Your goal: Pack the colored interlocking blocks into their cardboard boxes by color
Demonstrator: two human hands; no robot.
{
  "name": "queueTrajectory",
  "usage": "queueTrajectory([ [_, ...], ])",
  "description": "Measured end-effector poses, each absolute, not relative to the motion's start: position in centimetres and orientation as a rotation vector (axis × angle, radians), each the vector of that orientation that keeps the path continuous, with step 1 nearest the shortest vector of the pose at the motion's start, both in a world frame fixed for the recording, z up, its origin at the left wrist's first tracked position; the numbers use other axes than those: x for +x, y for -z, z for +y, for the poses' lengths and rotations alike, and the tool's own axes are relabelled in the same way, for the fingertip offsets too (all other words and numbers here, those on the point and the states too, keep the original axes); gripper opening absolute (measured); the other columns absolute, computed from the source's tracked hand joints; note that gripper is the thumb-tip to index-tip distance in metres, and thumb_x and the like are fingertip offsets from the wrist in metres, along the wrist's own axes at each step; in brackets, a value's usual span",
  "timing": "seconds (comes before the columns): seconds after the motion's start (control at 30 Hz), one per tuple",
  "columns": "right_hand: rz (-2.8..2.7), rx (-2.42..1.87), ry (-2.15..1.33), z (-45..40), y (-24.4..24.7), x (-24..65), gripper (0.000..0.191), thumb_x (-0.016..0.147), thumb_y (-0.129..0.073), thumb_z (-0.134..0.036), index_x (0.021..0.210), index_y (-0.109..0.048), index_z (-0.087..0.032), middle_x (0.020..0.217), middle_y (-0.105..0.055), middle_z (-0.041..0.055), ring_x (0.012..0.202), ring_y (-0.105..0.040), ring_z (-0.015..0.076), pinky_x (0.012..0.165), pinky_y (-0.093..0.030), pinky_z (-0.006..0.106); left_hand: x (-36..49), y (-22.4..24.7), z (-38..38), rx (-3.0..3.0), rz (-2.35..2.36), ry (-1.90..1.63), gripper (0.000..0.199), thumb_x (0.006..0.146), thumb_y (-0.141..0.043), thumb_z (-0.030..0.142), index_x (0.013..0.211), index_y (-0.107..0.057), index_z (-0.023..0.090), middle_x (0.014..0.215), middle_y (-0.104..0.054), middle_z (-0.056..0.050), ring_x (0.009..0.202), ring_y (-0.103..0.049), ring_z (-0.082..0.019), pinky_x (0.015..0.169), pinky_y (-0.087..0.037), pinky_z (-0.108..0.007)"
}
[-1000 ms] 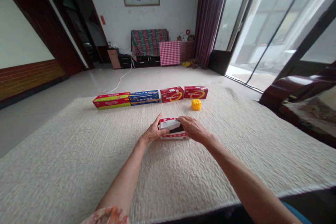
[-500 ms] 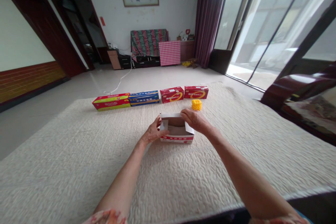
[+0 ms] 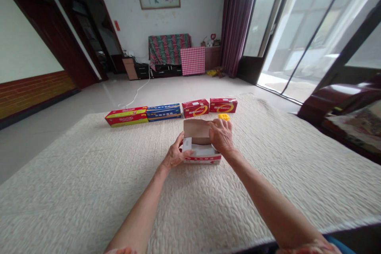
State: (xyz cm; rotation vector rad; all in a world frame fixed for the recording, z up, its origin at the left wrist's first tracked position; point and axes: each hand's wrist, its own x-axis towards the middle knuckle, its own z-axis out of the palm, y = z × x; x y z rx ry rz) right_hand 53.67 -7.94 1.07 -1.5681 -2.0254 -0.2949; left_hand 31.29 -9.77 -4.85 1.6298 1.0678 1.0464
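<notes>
A small white and red carton (image 3: 202, 159) rests on the cream quilted cover, its brown-lined lid raised at the back and its white end flaps folded inward. My left hand (image 3: 175, 154) grips the carton's left end, thumb over the front edge. At the right end, my right hand (image 3: 220, 135) has its fingers closed on the edge of the lid. Just behind my right hand sits a yellow lattice-like block (image 3: 224, 117), its lower part hidden by the fingers.
A row of boxes lies beyond the carton: red and yellow (image 3: 127, 117), blue (image 3: 164, 112), and two red ones (image 3: 195, 108) (image 3: 223, 105). The cream quilted cover (image 3: 89, 174) lies under everything. A dark wooden chair (image 3: 342, 99) stands at the right.
The lid has lifted, showing its brown inner side, and the right flap has folded in. My right hand has shifted right and slightly nearer, now covering part of the yellow block.
</notes>
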Motion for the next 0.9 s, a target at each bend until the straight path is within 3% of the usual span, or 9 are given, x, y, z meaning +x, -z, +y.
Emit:
queueTrajectory([
  [0.17,-2.057,-1.721,0.106,-8.4,-0.6,53.5,0.032,0.096,-0.039,-0.029,0.115,-0.062,-0.019,0.125,-0.061,0.0142,0.122,-0.041,0.0336,0.104,-0.019,0.059,30.9,4.1,-9.9,1.752,1.213,-0.971,0.099,0.071,-0.076,0.045,0.151,-0.027,0.015,0.146,-0.045,-0.021,0.131,-0.047,-0.034,0.103,-0.044,-0.044],
  [0.27,-2.103,-1.772,-0.080,-8.3,-0.4,53.5,0.033,0.096,-0.040,-0.033,0.114,-0.062,-0.017,0.123,-0.064,0.0154,0.120,-0.047,0.0330,0.102,-0.025,0.058,31.1,3.1,-9.9,1.992,1.293,-1.047,0.092,0.070,-0.076,0.042,0.148,-0.034,0.014,0.153,-0.036,-0.020,0.141,-0.035,-0.035,0.113,-0.033,-0.048],
  [0.37,-2.155,-1.757,-0.166,-8.2,0.0,53.7,0.039,0.090,-0.050,-0.040,0.120,-0.059,-0.017,0.123,-0.065,0.0154,0.118,-0.052,0.0331,0.098,-0.032,0.053,31.8,2.2,-9.8,2.239,1.258,-1.109,0.081,0.073,-0.073,0.035,0.144,-0.040,0.015,0.152,-0.037,-0.018,0.143,-0.031,-0.032,0.118,-0.026,-0.048],
  [0.57,-2.168,-1.733,-0.292,-8.0,0.5,54.2,0.056,0.080,-0.060,-0.030,0.132,-0.052,-0.014,0.128,-0.062,0.0179,0.118,-0.055,0.0343,0.095,-0.039,0.048,33.5,1.3,-8.8,2.414,1.207,-0.986,0.061,0.076,-0.065,0.022,0.135,-0.052,0.012,0.140,-0.052,-0.017,0.135,-0.043,-0.030,0.116,-0.032,-0.048],
  [0.77,-2.116,-1.610,-0.396,-7.9,-0.6,56.1,0.044,0.082,-0.055,-0.022,0.126,-0.059,-0.016,0.114,-0.070,0.0108,0.099,-0.065,0.0229,0.083,-0.048,0.032,31.4,0.9,-8.3,2.333,1.314,-1.111,0.042,0.084,-0.050,0.019,0.124,-0.061,0.016,0.133,-0.060,-0.011,0.127,-0.053,-0.024,0.112,-0.039,-0.042],
  [0.9,-2.076,-1.565,-0.403,-8.2,-0.8,58.0,0.036,0.084,-0.052,-0.021,0.118,-0.065,-0.017,0.108,-0.073,0.0075,0.085,-0.066,0.0190,0.077,-0.050,0.029,29.1,1.5,-7.9,2.321,1.456,-1.123,0.037,0.080,-0.046,0.012,0.107,-0.069,0.018,0.124,-0.064,-0.011,0.119,-0.058,-0.025,0.109,-0.043,-0.044],
])
